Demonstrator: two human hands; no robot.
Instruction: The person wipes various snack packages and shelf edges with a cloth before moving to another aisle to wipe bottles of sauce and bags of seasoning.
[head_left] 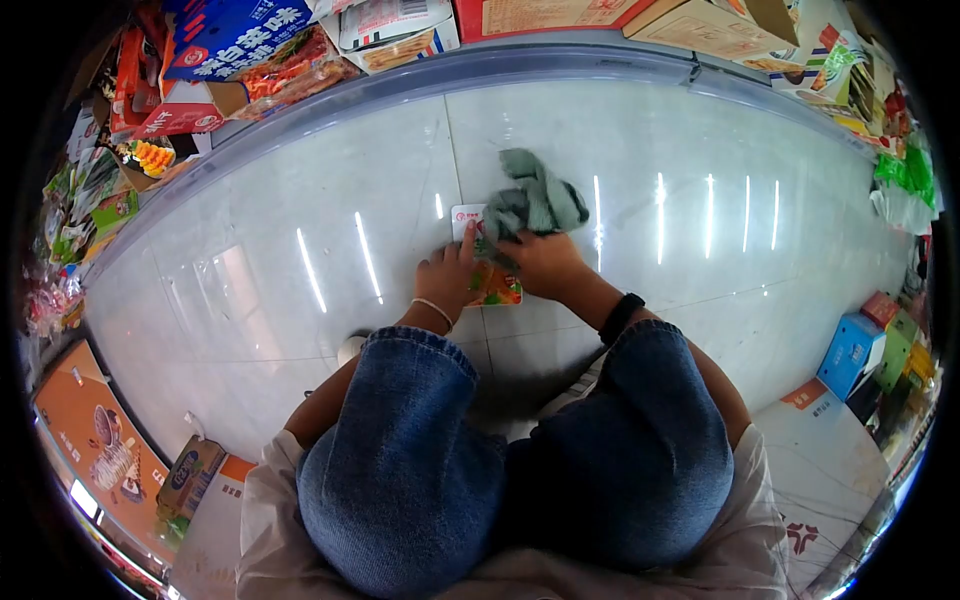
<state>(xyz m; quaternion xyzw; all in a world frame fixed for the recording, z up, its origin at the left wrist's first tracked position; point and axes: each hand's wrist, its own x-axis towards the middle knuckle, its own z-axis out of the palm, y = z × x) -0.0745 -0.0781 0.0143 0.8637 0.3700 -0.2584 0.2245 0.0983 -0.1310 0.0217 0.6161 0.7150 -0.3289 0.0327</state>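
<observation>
Cloth [545,205] x1 pinched in R fingers [513,252], L fingers [468,242] spread on 1 printed card [507,292].

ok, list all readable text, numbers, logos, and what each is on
"白菜": blue-and-red plastic food bag; neighbouring characters uncertain.
Flat white-and-orange printed card: red marks, unreadable.
Orange printed panel, blue cardboard box, everything elsewhere: too small or blurred.

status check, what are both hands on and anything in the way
Right hand holding grey-green cloth. Left hand touching printed card. Cloth hides part of card.
</observation>
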